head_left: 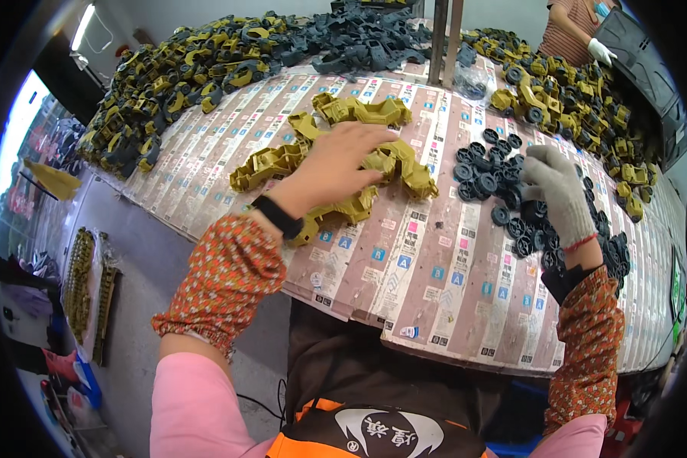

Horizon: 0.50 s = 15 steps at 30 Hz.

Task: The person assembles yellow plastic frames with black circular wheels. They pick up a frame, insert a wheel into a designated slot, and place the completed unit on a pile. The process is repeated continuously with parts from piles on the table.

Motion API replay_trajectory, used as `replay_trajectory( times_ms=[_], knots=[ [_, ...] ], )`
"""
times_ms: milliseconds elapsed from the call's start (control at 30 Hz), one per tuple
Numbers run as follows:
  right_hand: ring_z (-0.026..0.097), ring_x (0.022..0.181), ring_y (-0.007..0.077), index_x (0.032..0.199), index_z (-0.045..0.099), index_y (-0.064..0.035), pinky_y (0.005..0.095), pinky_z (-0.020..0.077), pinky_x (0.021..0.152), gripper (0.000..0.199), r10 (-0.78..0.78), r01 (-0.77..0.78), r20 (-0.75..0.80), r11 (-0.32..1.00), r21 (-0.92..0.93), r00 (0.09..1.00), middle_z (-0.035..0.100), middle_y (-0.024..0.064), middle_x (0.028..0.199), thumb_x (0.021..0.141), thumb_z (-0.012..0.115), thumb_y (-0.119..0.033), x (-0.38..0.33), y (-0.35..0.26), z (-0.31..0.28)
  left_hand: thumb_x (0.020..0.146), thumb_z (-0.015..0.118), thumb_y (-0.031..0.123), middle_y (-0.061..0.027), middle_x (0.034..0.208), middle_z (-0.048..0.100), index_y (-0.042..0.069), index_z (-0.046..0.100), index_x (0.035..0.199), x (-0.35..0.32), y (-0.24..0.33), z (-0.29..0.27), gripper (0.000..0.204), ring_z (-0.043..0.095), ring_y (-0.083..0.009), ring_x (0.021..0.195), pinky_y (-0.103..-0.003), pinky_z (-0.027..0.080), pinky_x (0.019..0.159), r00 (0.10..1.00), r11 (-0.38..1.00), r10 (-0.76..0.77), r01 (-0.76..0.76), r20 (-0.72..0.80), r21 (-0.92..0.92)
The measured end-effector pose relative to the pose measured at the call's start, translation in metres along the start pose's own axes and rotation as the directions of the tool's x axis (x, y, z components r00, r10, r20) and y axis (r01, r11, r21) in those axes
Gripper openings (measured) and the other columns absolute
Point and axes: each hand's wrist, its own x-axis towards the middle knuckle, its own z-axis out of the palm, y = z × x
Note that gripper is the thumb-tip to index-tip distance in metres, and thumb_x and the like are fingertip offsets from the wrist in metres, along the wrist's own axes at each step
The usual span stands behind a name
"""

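My left hand [340, 164] is bare and wears a black wristband. It reaches over a group of yellow plastic toy-vehicle shells [267, 166], its fingers stretched and the thumb apart. One shell [408, 172] lies right by the thumb and fingertips; whether they touch it is unclear. Behind the hand lies another yellow shell [362, 111]. In a pale work glove, my right hand [556, 187] is over a spread of small black toy wheels [481, 172]. Its fingers are bent in among the wheels, and what they hold, if anything, is hidden.
Yellow and dark toy vehicles [198, 69] heap along the far left, with dark grey parts [366, 38] behind. More vehicles [565, 99] pile at the right. A metal post [439, 42] rises at the table's [435, 305] back. Beyond, a gloved co-worker [576, 34] stands near a dark crate [633, 53].
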Motion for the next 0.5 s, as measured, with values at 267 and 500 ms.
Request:
replay_trajectory(
  times_ms=[267,500],
  knots=[
    [0.073,0.088,0.0267,0.110,0.070,0.0007,0.0376,0.0563,0.082,0.021,-0.276,0.256,0.019,0.859,-0.443,0.961,0.074,0.0158,0.095,0.096,0.066,-0.015,-0.058,0.029,-0.025,0.081,0.081,0.026,-0.0134,0.138,0.064,0.011,0.057,0.133,0.049,0.023,0.027,0.059,0.059,-0.0346,0.134,-0.052,0.044,0.108,0.963,0.977,0.193,-0.206,0.186,0.053],
    [0.070,0.091,0.0397,0.100,0.073,-0.0094,0.0466,0.0570,0.081,0.011,-0.391,0.291,0.033,0.623,-0.726,0.920,0.070,0.0168,0.094,0.095,0.065,-0.016,-0.072,0.078,-0.031,0.107,0.066,0.045,-0.0078,0.121,0.071,0.009,0.054,0.134,0.052,0.076,-0.020,0.047,0.071,-0.0183,0.114,-0.035,0.059,0.099,0.985,0.418,-0.100,-0.087,-0.141,-0.904]
  ],
)
